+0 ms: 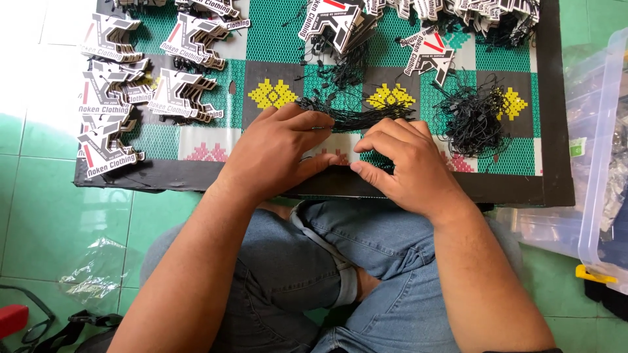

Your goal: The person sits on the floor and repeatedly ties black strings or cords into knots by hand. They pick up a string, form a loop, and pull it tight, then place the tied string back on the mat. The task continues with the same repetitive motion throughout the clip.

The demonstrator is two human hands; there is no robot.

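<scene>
1. Head view, the carrying surface: a flat board covered by a woven plastic mat (275, 39) in green, grey and white squares with yellow and pink diamond motifs, edged by a black border, rests in front of a seated person's crossed legs in blue jeans (366, 261), on a green tiled floor (52, 216).
2. Left hand (278, 153): it lies palm down at the near edge of the mat, about the middle. Its fingers are bent and drawn close together, pinching one end of a bundle of thin black string loops (356, 116).
3. Right hand (409, 163): it lies just beside the left hand at the same near edge, fingers curled with the tips pressed onto the mat, the forefinger tip nearly meeting the left thumb. Whether it grips a string cannot be told.
4. The bundle of strings stretches sideways just beyond both hands, over the yellow diamond squares near the mat's middle.
5. A loose tangled heap of black strings (474, 121) lies to the right of the bundle, toward the right edge.
6. Stacks of angular white, black and red card hang tags (108, 85) fill the left side and far-left corner; more tags (428, 52) lie along the far edge.
7. A clear plastic storage box (598, 150) stands on the floor beyond the right edge.
</scene>
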